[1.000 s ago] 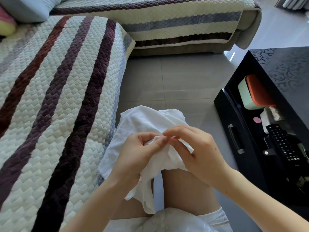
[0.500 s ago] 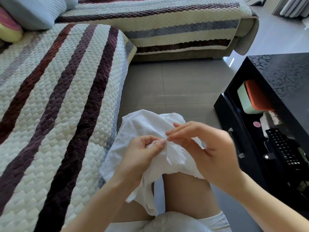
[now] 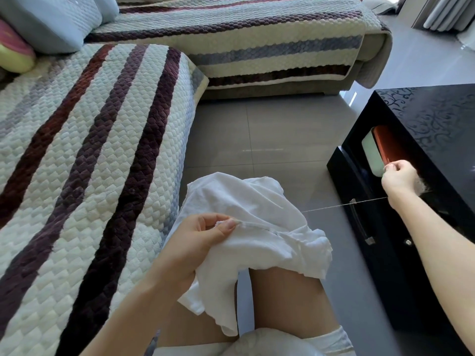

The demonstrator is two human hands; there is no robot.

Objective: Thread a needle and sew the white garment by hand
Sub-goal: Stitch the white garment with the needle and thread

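The white garment (image 3: 259,227) lies bunched over the knees at lower centre. The left hand (image 3: 195,242) grasps it, with thumb and fingers (image 3: 205,220) pinching a seam fold. A taut thread (image 3: 344,205) runs from the fabric rightward to the right hand (image 3: 399,179), whose fingers are clenched on it, well apart from the garment. The needle is too small to resolve. Behind that hand, the black bench (image 3: 437,119) holds an orange-lidded box (image 3: 380,147) on its shelf. A striped sofa (image 3: 102,150) fills the left and top of the frame.

striped sofa cover (image 3: 97,155) 9 o'clock, blue cushion (image 3: 51,19) 11, black cabinet (image 3: 424,155) 3, grey floor tiles (image 3: 270,140) centre.
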